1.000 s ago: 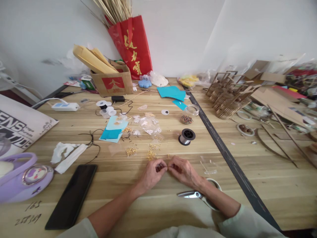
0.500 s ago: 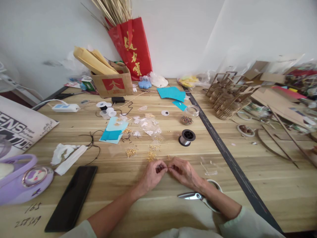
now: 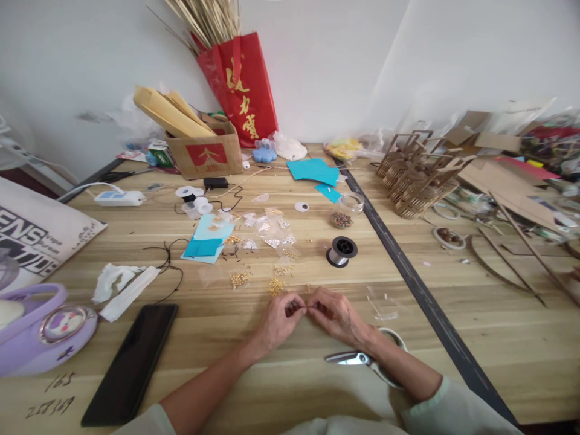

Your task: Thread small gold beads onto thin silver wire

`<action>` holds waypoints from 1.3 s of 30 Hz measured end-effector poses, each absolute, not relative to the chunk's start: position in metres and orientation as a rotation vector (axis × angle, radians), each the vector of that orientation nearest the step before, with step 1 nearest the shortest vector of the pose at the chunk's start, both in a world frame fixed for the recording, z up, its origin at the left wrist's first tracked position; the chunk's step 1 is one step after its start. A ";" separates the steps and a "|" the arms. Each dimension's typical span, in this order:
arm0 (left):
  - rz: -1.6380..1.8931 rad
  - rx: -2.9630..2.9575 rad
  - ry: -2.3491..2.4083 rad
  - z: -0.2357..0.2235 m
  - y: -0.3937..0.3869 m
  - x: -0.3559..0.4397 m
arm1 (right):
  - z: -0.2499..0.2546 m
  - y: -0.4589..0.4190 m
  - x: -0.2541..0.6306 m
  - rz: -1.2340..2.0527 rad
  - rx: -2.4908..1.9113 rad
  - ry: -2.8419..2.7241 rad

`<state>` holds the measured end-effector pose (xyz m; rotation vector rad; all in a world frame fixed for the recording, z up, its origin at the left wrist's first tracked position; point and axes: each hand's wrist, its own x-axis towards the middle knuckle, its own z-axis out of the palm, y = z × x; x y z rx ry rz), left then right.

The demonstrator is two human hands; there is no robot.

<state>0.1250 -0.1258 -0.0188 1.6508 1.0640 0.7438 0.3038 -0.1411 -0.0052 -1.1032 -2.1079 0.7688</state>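
Observation:
My left hand (image 3: 277, 319) and my right hand (image 3: 336, 315) rest on the wooden table (image 3: 254, 356) with their fingertips pinched together and touching each other. Something very small sits between the pinches; I cannot make out what it is. Just beyond the fingers lie little piles of gold beads (image 3: 276, 283). A spool of thin silver wire (image 3: 342, 250) stands further back to the right. Scissors (image 3: 357, 358) lie under my right forearm.
A black phone (image 3: 132, 360) lies at the near left beside a purple bag (image 3: 43, 329). Small clear bead packets (image 3: 267, 228), blue paper (image 3: 206, 241), a bead jar (image 3: 342, 218), a cardboard box (image 3: 209, 151), a red bag (image 3: 240, 84) and wooden cut-outs (image 3: 417, 175) crowd the back.

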 end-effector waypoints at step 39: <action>0.739 1.573 1.043 -0.019 -0.123 0.124 | -0.004 -0.140 0.307 0.788 -1.092 -2.086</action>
